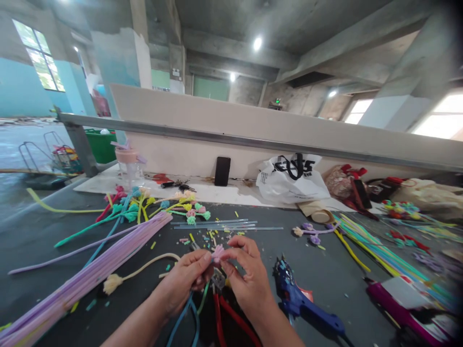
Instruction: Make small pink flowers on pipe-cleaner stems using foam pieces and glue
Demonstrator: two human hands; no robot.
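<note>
A small pink pipe-cleaner flower (218,254) is between my two hands at the middle of the table. My left hand (186,274) is closed in a pinch at the flower's base, and blue pipe cleaners (185,315) hang below that hand. With thumb and fingers, my right hand (248,277) pinches the flower's petals from the right. Pliers with red handles (219,315) lie below the hands, their jaws partly hidden. A cream flower on a stem (114,283) lies left of my left hand. Right of my right hand is a blue glue gun (307,303).
A bundle of lilac and pink pipe cleaners (108,267) lies at left, finished flowers (132,207) behind it. Clear glue sticks (224,225) and scraps lie ahead. A phone (222,171), white bag (292,178) and plastic cup (129,166) stand at the back. More pipe cleaners (383,246) lie right.
</note>
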